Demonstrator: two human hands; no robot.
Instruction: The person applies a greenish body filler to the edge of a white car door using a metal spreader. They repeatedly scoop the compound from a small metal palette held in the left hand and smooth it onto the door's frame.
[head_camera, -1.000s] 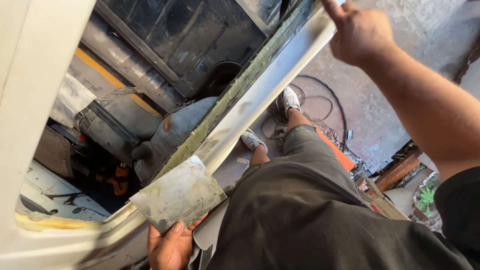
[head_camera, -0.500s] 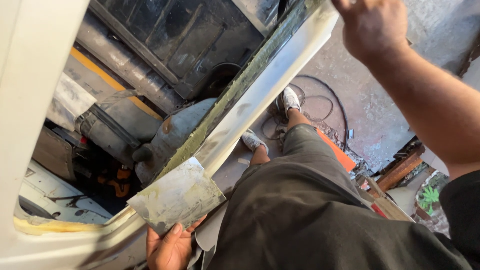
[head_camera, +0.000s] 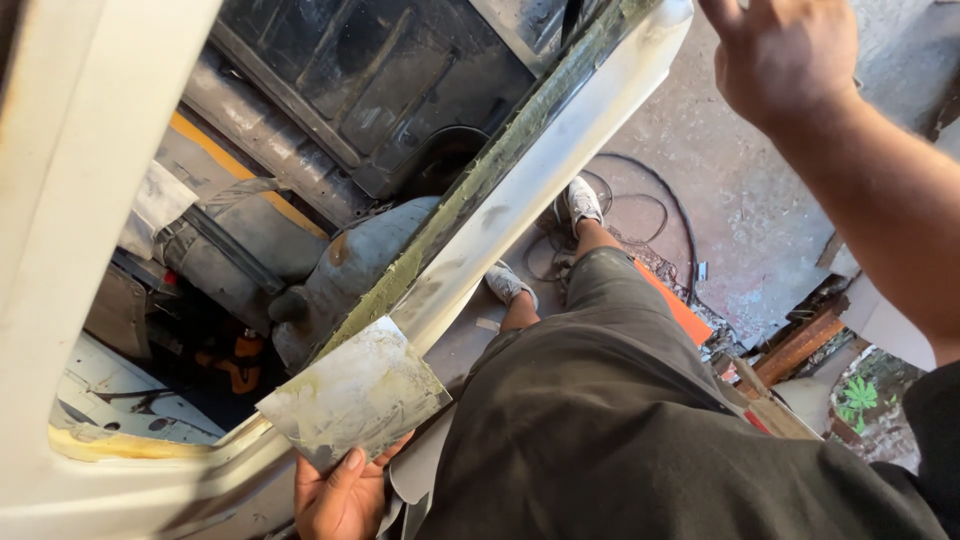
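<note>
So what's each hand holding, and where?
Left hand holds the metal plate by its lower edge. Right hand is raised near the white sill, holding nothing visible.

I see a stained concrete floor (head_camera: 740, 190) toward two o'clock. A dark cable (head_camera: 640, 205) lies looped on it beside my two grey-white shoes (head_camera: 583, 200), and rusty scrap bars (head_camera: 800, 345) rest at its four o'clock edge.

Smeared metal plate (head_camera: 355, 400); glossy (painted) sill (head_camera: 545, 170).
</note>
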